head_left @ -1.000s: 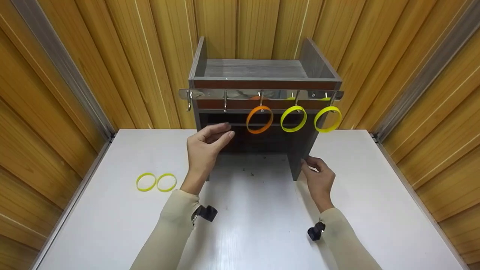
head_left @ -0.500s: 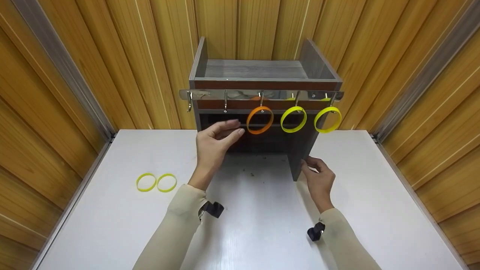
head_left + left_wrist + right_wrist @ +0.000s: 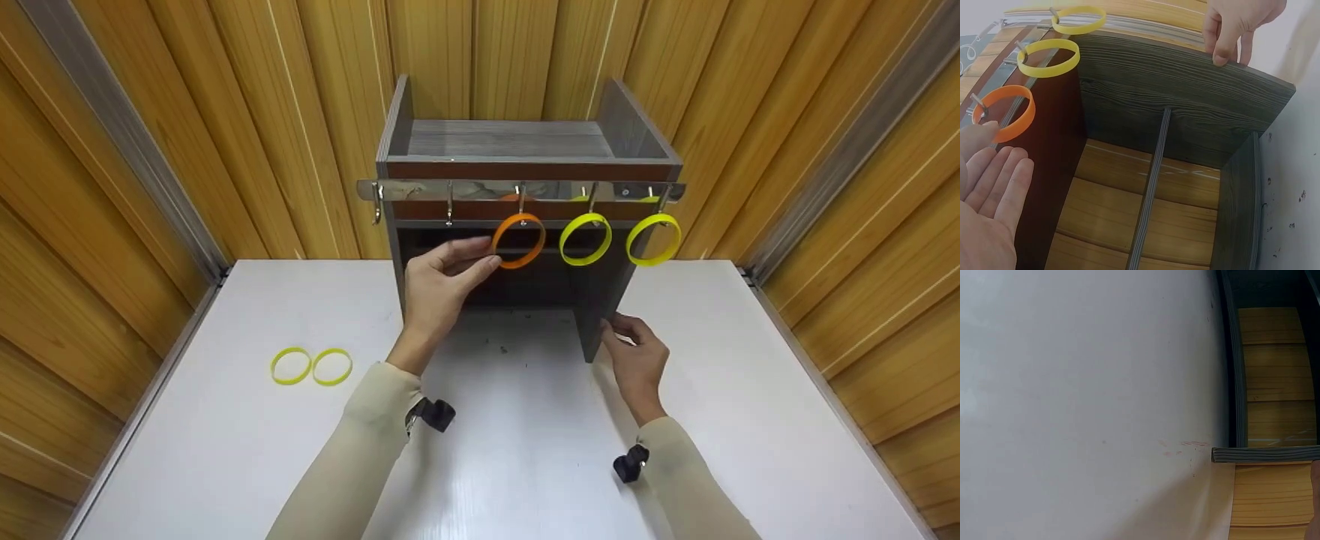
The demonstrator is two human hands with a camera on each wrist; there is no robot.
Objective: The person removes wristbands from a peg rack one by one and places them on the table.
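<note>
My left hand is at the left edge of an orange ring hanging from the middle hook. In the left wrist view its thumb overlaps the ring's near edge, and the other fingers stretch straight below. Two yellow rings hang on the hooks to the right. The hooks belong to a shiny metal rail across the front of a grey wooden shelf unit. My right hand grips the front edge of its right side panel, thumb inside, fingers outside. Only a sliver of that hand shows in the right wrist view.
Two more yellow rings lie side by side on the white table, left of the unit. The two left hooks carry no ring. Wood-plank walls enclose the table at the back and sides.
My left hand has moved to the right, from below the second hook to the orange ring's edge. My right hand stays at the side panel, and the rings have not visibly moved.
</note>
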